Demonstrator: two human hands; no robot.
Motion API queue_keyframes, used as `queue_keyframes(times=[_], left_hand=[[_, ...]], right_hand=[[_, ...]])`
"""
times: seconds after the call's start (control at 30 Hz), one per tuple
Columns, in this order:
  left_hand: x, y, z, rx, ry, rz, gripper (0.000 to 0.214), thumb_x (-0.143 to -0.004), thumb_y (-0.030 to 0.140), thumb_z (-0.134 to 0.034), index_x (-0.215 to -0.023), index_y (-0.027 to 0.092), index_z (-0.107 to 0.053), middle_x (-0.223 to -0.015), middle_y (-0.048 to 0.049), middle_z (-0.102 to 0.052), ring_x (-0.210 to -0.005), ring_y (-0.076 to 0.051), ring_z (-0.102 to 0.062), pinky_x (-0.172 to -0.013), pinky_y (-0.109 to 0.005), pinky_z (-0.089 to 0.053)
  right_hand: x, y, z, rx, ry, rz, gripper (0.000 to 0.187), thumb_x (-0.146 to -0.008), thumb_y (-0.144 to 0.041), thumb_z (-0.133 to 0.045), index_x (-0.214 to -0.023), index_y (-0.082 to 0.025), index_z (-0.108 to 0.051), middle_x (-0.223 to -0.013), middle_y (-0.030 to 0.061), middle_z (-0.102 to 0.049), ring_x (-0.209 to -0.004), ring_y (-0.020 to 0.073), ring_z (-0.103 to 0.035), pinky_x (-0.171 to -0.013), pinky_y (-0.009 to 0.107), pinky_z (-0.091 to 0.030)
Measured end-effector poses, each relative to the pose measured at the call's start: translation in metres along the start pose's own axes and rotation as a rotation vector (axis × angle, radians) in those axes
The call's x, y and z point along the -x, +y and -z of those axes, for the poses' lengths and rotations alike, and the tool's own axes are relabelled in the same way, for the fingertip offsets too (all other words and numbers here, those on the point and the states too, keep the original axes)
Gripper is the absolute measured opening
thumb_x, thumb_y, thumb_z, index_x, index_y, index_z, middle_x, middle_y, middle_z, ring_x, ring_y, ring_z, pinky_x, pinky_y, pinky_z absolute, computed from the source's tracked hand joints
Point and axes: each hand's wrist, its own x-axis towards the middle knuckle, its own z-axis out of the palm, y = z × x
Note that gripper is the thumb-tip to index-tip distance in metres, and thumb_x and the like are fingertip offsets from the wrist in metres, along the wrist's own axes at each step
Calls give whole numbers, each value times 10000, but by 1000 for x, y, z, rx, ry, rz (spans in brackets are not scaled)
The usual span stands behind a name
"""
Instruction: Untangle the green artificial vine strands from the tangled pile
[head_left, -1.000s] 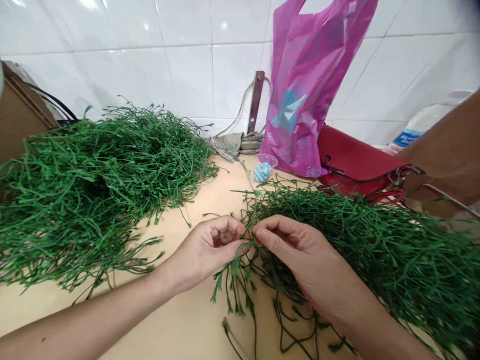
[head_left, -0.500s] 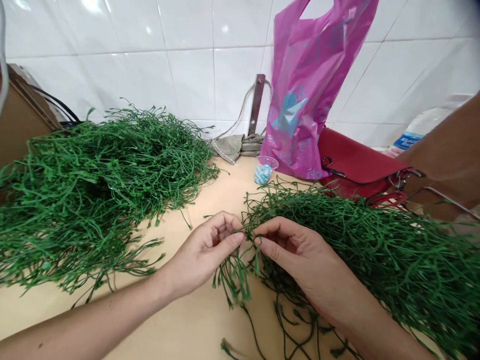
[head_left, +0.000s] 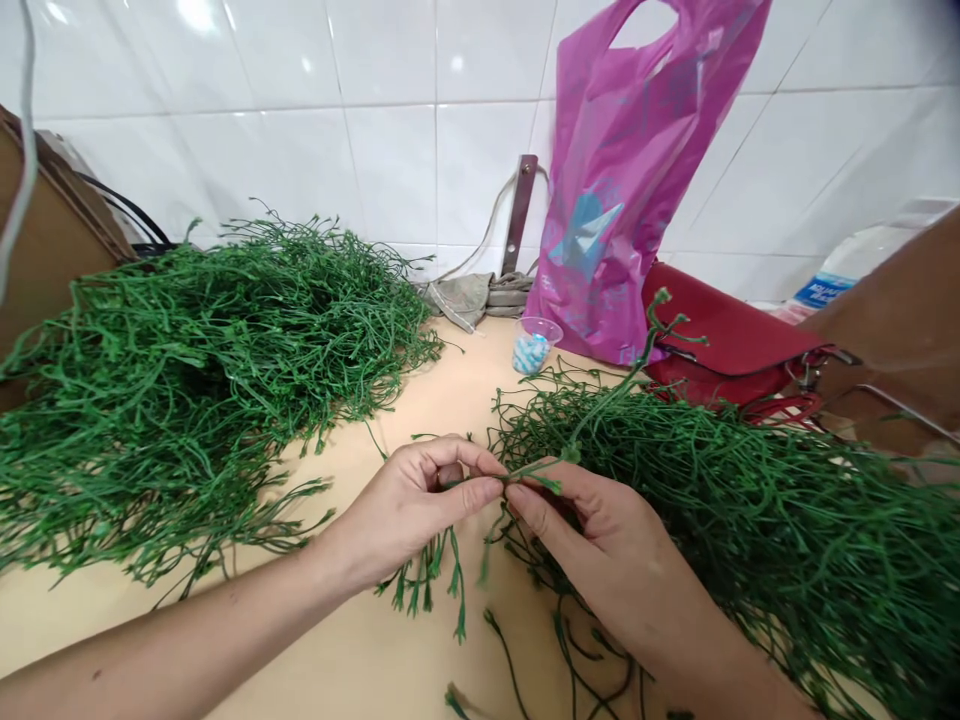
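My left hand (head_left: 442, 490) is closed in a pinch on green artificial plant stems (head_left: 431, 570), whose branched tips hang below the fingers. Touching it at the fingertips, my right hand (head_left: 577, 530) pinches a green stem that rises to the upper right and ends in a forked tip (head_left: 664, 325). The exact spot where the stems meet is hidden by the fingers. Under and beyond the right hand spreads a pile of green stems (head_left: 750, 490). A few loose dark stems (head_left: 510, 660) lie near the front.
Another heap of green stems (head_left: 225, 350) covers the left of the table (head_left: 330, 650). Toward the wall stand a small clear cup (head_left: 534, 345) with blue-and-white bits, a purple plastic bag (head_left: 622, 180) and a red handbag (head_left: 735, 330). Cardboard (head_left: 52, 220) sits at far left.
A stem with a forked tip now points up from my right fingers across the right pile. My fingertips have come together, and the hanging stems have shifted left.
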Motion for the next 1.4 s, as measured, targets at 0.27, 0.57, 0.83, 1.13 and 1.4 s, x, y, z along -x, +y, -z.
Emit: queue_keyframes(times=[0.27,0.57,0.83,1.13,1.4], left_hand=[[-1,2,-1,41,-9,33,340,-707,424,-847,-866,158,-707,-791,-4,-669,-696,-98,-568,-661,-212,-427],[1,1,-6,230,-74,-3,269,-771,324,-825,-873,155,-643,-706,35,-642,-649,-67,-579,-649,-181,-440],[2,-1,-8,287,-105,-19,182,-719,277,-869,-807,166,-756,-761,22,-702,-703,-53,-607,-704,-159,-472],[1,2,-16,311,-26,-97,156,-683,297,-891,-751,204,-786,-815,-4,-753,-806,-114,-692,-790,-208,-539],[4,-4,-11,132,62,-232,67,-788,229,-807,-830,198,-765,-910,-12,-728,-905,-130,-664,-868,-228,-509]], right_hand=[[0,0,-6,-3,49,46,143,-828,-285,-576,-738,-221,-666,-622,-27,-578,-586,129,-502,-537,226,-406],[-2,1,-9,-120,123,-44,84,-767,-280,-589,-727,-212,-619,-651,-18,-592,-574,123,-488,-520,235,-387],[-2,-5,-10,-352,102,-86,83,-708,-248,-616,-688,-218,-541,-691,-24,-594,-618,122,-539,-574,236,-447],[-4,-9,-3,-456,173,-48,120,-736,-264,-656,-729,-226,-543,-764,9,-655,-723,165,-634,-677,293,-523],[-6,-11,-2,-215,281,81,52,-778,-224,-611,-741,-217,-576,-781,25,-658,-756,175,-620,-678,297,-500]])
